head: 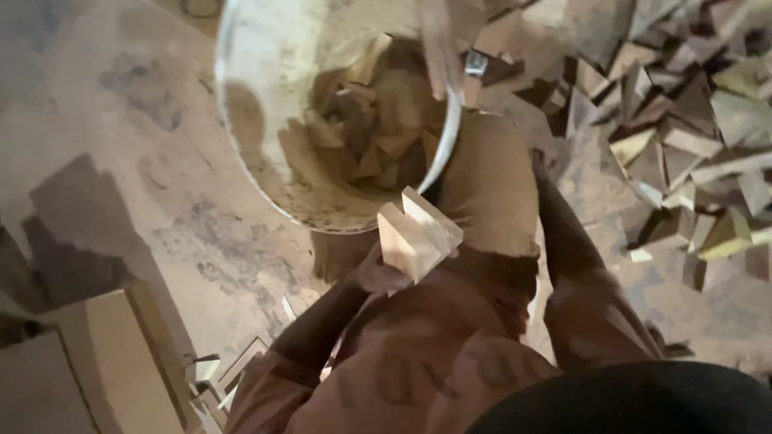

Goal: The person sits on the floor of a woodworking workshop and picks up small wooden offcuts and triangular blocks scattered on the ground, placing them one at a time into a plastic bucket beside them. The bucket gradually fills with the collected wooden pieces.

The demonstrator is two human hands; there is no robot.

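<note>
L hand (378, 273) grips wood blocks (418, 233) by bucket (265, 161); R hand (540, 165) unclear, scrap pile (683, 137) beside

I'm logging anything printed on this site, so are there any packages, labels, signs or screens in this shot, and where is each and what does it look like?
Packages, labels, signs, screens: none clearly in view.
Shirt print: large dark letters on the person's brown shirt, bottom centre, blurred.
Bucket: round, pale, unlabelled, top centre, holding wood scraps.
Wood blocks: plain pale offcuts, held in the left hand.
</note>
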